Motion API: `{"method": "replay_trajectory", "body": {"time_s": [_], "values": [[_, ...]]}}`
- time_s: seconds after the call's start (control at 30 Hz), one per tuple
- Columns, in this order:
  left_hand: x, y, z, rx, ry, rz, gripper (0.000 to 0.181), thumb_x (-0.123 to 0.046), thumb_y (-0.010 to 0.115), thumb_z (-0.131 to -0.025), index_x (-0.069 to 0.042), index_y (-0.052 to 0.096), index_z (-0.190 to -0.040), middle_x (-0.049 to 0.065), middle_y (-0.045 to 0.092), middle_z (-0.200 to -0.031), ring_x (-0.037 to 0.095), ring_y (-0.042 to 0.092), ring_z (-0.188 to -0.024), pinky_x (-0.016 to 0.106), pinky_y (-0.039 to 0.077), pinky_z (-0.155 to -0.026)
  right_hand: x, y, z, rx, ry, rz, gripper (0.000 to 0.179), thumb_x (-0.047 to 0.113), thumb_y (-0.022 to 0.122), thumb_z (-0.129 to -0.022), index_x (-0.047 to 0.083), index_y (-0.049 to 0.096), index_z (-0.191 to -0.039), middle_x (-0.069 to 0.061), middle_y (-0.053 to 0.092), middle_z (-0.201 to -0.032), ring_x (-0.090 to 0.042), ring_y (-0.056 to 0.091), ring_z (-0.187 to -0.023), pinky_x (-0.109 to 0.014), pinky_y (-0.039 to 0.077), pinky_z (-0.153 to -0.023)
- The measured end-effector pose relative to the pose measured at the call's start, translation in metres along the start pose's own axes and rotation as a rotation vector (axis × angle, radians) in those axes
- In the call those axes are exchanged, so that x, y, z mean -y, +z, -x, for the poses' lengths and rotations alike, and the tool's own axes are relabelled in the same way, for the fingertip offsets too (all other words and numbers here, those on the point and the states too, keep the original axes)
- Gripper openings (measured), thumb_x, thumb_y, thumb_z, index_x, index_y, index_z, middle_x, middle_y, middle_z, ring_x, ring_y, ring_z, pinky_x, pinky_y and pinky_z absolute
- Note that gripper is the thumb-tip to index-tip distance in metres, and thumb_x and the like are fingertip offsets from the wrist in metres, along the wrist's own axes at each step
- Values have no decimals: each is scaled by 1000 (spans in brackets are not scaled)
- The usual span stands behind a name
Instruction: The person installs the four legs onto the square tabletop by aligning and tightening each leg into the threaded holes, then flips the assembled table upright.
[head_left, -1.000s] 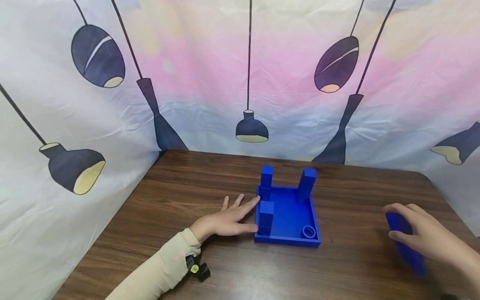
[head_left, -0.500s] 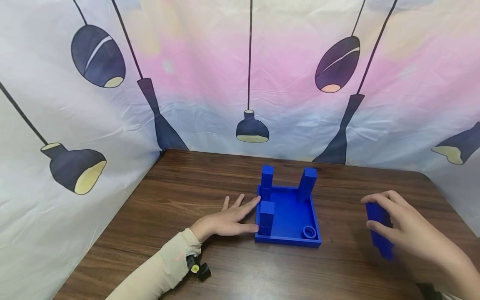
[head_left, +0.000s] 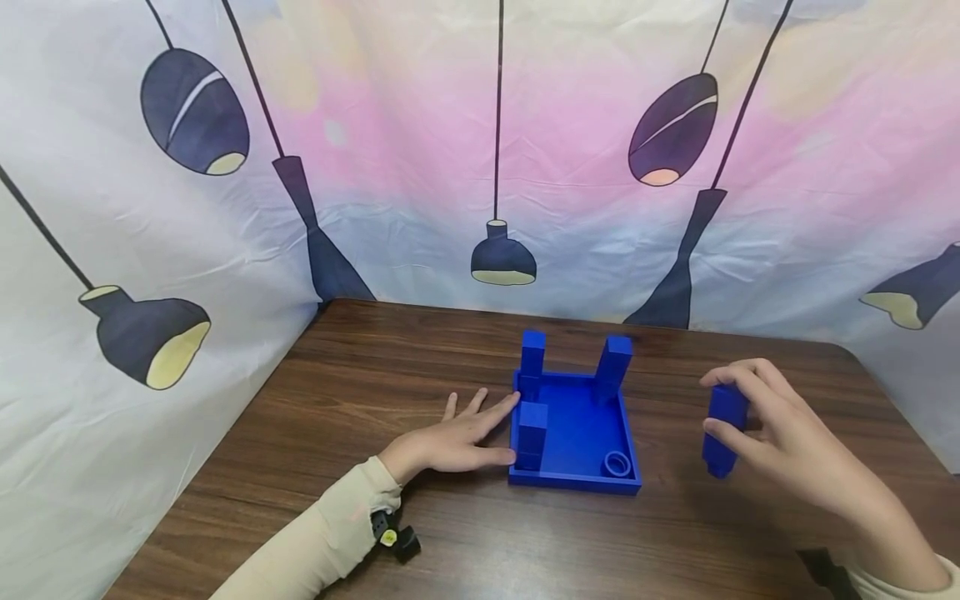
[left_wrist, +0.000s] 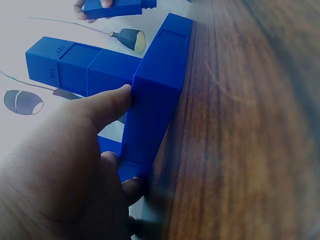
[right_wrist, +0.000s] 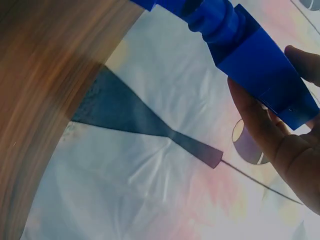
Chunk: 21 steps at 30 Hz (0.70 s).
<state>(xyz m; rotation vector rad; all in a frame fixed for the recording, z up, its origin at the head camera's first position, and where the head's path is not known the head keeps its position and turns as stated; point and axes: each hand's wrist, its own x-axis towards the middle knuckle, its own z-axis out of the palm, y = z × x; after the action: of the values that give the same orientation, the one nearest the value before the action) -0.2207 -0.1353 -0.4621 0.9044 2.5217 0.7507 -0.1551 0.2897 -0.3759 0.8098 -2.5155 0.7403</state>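
My left hand (head_left: pixel 457 442) lies with fingers spread on the table, its thumb and a fingertip touching the left wall of a blue square tray (head_left: pixel 581 433). Three blue posts stand in the tray: far-left post (head_left: pixel 532 358), near-left post (head_left: pixel 532 433) and far-right post (head_left: pixel 615 362). The near-right corner holds a round ring-shaped socket (head_left: pixel 618 464). To the right of the tray, my right hand (head_left: pixel 787 454) grips another blue post (head_left: pixel 726 410) between thumb and fingers. In the right wrist view, this post's lower end shows a screw thread (right_wrist: pixel 217 22).
The brown wooden table (head_left: pixel 420 358) spreads around the tray. Behind it hangs a cloth (head_left: pixel 420 167) printed with lamps. A black strap device (head_left: pixel 396 537) sits at my left cuff.
My right hand has moved left toward the tray with the post, which has turned from slanted to nearly upright, threaded end down. My left hand and the tray have stayed put.
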Motion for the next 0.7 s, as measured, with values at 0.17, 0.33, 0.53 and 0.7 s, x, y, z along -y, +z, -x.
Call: {"method": "replay_trajectory", "body": {"time_s": [0.17,0.33,0.53,0.7], "values": [[2,1,0,-4,17,16,95,-76,46,-100,-30,6,-172,1,14,-176,38,-13,-161,68,-22,-117,12,6,-10,-6,-54,-88,59,-15,84,-79,15,62,-125,0,52,-122,-2,55,-99,-22,59,-63],[6,4,-1,-13,25,16,94,-76,46,-100,-32,3,-171,-3,13,-176,36,-14,-161,67,-23,-116,22,15,-20,-7,-72,-160,56,-17,83,-80,16,63,-122,2,52,-123,-5,57,-96,-23,59,-61],[2,1,1,-8,34,21,95,-76,45,-100,-29,5,-172,1,14,-176,39,-13,-160,69,-22,-116,30,29,-28,-7,-119,-231,55,-17,83,-80,17,65,-120,1,53,-124,-7,59,-100,-24,59,-60],[-2,-1,2,3,31,14,97,-77,44,-100,-26,4,-172,3,14,-176,40,-13,-160,69,-22,-116,31,39,-29,9,-139,-253,55,-16,83,-81,20,65,-118,3,55,-124,-7,58,-101,-24,59,-59]]}}
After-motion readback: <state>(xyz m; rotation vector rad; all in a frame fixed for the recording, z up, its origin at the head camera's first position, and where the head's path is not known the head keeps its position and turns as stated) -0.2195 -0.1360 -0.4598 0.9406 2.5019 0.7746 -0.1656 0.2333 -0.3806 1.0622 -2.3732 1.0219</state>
